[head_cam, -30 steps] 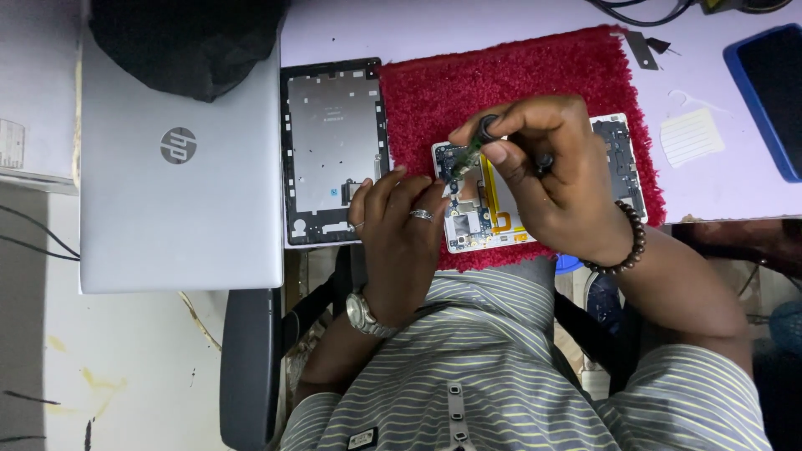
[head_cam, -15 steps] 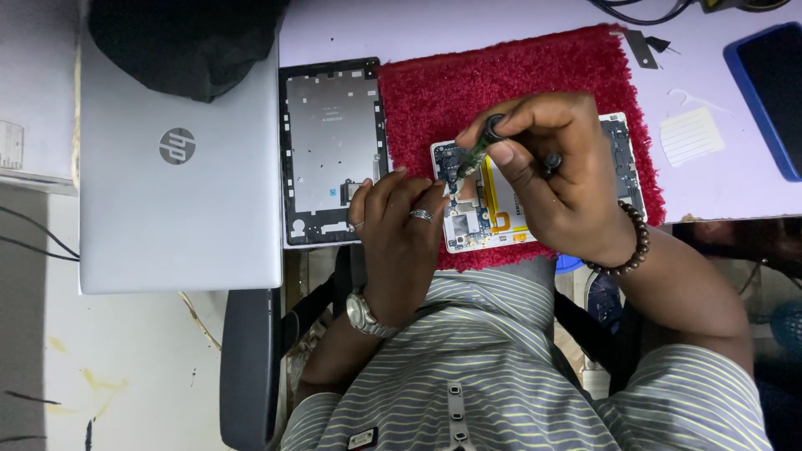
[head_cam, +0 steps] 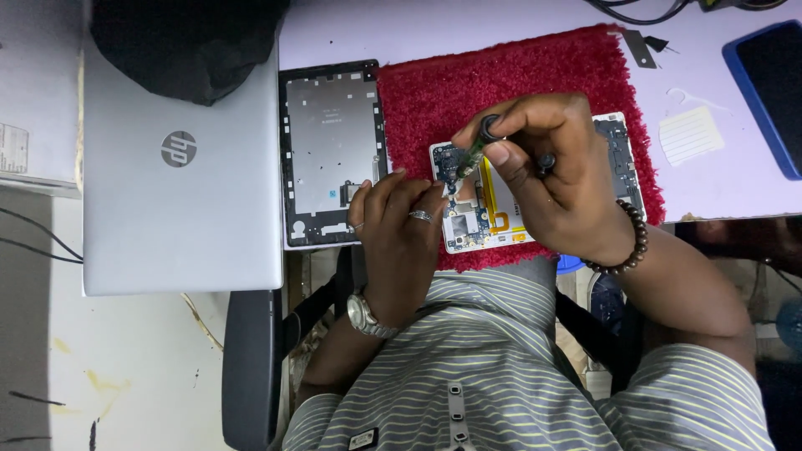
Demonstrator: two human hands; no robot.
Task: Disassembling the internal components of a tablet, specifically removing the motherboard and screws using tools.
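R hand point(head_cam: 555, 179) pinches small screwdriver point(head_cam: 473, 152), tip on opened tablet point(head_cam: 478, 200) atop red mat point(head_cam: 501, 79) | L hand point(head_cam: 401, 225) flat, steadying tablet's left edge | advice: keep driver upright, light pressure, board pinned.

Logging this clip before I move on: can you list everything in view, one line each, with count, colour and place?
opened tablet: 1, white frame with exposed circuit board, on the red mat
screwdriver: 1, dark with greenish shaft, tip on the board
red mat: 1, red, centre of the desk
back cover: 1, grey and black, left of the mat
laptop: 1, silver, closed, far left
dark cloth: 1, black, on the laptop's top edge
phone: 1, blue case, far right
paper slip: 1, white, right of the mat
left hand: ringed, resting on the tablet's edge
right hand: holding the screwdriver
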